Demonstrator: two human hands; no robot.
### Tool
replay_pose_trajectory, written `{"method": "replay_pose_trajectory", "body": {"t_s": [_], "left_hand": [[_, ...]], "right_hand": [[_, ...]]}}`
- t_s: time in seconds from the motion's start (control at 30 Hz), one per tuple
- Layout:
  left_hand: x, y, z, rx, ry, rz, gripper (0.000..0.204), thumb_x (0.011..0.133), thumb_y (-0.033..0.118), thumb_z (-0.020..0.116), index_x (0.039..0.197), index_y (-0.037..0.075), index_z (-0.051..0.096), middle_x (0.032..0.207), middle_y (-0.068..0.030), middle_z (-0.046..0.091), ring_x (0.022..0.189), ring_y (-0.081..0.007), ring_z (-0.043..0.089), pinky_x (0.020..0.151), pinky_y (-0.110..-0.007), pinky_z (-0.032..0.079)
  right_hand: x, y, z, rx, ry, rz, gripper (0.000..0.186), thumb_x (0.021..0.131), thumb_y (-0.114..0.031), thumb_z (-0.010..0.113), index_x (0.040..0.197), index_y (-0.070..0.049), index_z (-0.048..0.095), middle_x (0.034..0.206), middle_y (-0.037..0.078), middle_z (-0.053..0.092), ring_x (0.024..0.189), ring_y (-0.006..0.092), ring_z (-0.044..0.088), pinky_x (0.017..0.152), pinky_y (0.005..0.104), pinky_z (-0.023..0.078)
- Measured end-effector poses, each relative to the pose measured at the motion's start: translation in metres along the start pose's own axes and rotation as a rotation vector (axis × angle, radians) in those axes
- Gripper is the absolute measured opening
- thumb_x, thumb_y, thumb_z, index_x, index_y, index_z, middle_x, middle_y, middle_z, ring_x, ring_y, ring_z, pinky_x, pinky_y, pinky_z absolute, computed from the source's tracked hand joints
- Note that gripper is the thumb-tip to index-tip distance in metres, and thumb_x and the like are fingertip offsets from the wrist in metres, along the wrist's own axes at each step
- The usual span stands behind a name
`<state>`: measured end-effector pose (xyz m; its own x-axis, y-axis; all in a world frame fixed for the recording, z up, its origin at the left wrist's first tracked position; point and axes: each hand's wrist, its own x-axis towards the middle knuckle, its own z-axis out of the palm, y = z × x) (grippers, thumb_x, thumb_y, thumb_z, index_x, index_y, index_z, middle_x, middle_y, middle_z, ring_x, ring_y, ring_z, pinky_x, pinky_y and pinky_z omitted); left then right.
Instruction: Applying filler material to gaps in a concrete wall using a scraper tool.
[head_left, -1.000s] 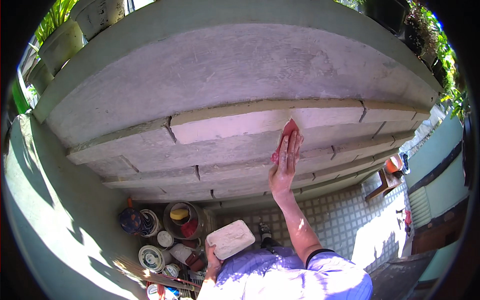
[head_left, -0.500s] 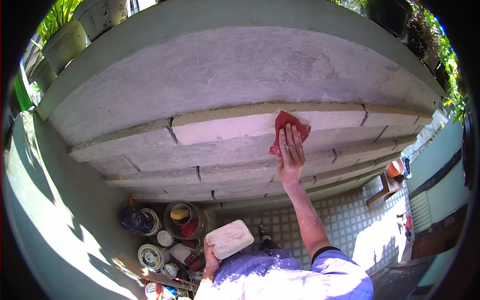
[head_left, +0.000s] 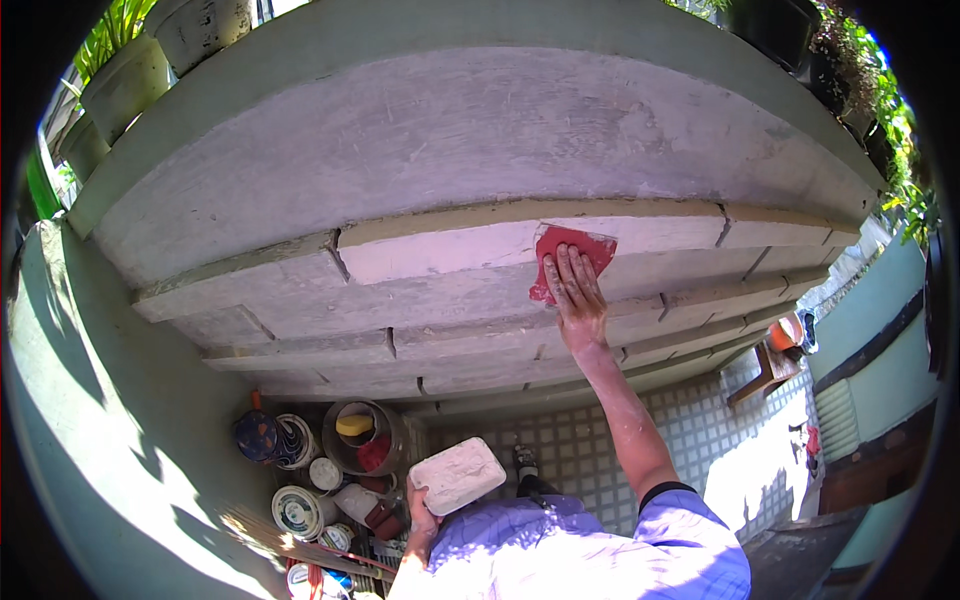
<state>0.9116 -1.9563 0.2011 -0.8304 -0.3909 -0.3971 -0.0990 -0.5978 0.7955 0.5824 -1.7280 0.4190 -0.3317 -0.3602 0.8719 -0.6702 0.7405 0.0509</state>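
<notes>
Head view: right hand (head_left: 578, 300), fingers extended, nearly together, holds a thin, flexible-looking red sheet (head_left: 563, 243) flat against the wall's smooth pale band (head_left: 430, 250). Left hand (head_left: 421, 510) clamps one end of a rounded rectangular tray (head_left: 476, 499) of lumpy whitish paste (head_left: 458, 474); underside fingers hidden. Risks, judged: uneven finger pressure could ridge the surface; slack one-ended grip could tip the tray.

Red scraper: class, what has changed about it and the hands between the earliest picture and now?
The red scraper has turned from a narrow sliver to show its broad face. The right hand holding it has shifted slightly up and right. Nothing was newly grasped or let go. The left hand still holds the pale rectangular object.
</notes>
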Motion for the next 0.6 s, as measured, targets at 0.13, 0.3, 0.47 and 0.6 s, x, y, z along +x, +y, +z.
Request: {"method": "replay_pose_trajectory", "body": {"t_s": [0.13,0.3,0.47,0.6], "left_hand": [[-0.004,0.012,0.010,0.080,-0.003,-0.050,0.056,0.076,0.033,0.049,0.128,0.011,0.044,0.107,-0.0114,0.061,0.066,-0.0181,0.064,0.033,-0.025,0.038],[0.000,-0.001,0.002,0.066,0.012,-0.053,0.063,0.078,0.042,0.048,0.134,0.016,0.043,0.109,-0.0113,0.063,0.059,-0.0177,0.064,0.030,-0.025,0.036],[0.002,-0.004,0.000,0.103,-0.011,-0.068,0.062,0.077,0.041,0.048,0.134,0.016,0.043,0.104,-0.0106,0.065,0.057,-0.0172,0.063,0.030,-0.024,0.036],[0.006,-0.013,-0.006,0.026,0.085,0.025,0.060,0.078,0.042,0.048,0.133,0.017,0.044,0.097,-0.0086,0.065,0.053,-0.0160,0.060,0.030,-0.023,0.035]], "right_hand": [[-0.029,-0.023,0.006,0.030,-0.134,-0.044,0.058,0.079,0.000,0.057,0.137,-0.007,0.053,0.145,0.011,0.048,0.134,0.0277,0.046,0.112,0.0435,0.039],[-0.022,-0.037,-0.014,0.119,-0.077,-0.218,0.054,0.080,-0.002,0.057,0.134,-0.006,0.055,0.144,0.013,0.049,0.132,0.0299,0.048,0.110,0.0443,0.041],[0.001,-0.010,0.003,0.130,0.070,0.004,0.064,0.073,0.013,0.053,0.134,-0.006,0.056,0.143,0.019,0.048,0.133,0.0395,0.045,0.110,0.0530,0.039],[-0.036,-0.027,0.029,0.091,-0.083,-0.028,0.074,0.071,0.013,0.054,0.141,-0.008,0.048,0.149,0.017,0.040,0.138,0.0363,0.038,0.112,0.0499,0.036]]}}
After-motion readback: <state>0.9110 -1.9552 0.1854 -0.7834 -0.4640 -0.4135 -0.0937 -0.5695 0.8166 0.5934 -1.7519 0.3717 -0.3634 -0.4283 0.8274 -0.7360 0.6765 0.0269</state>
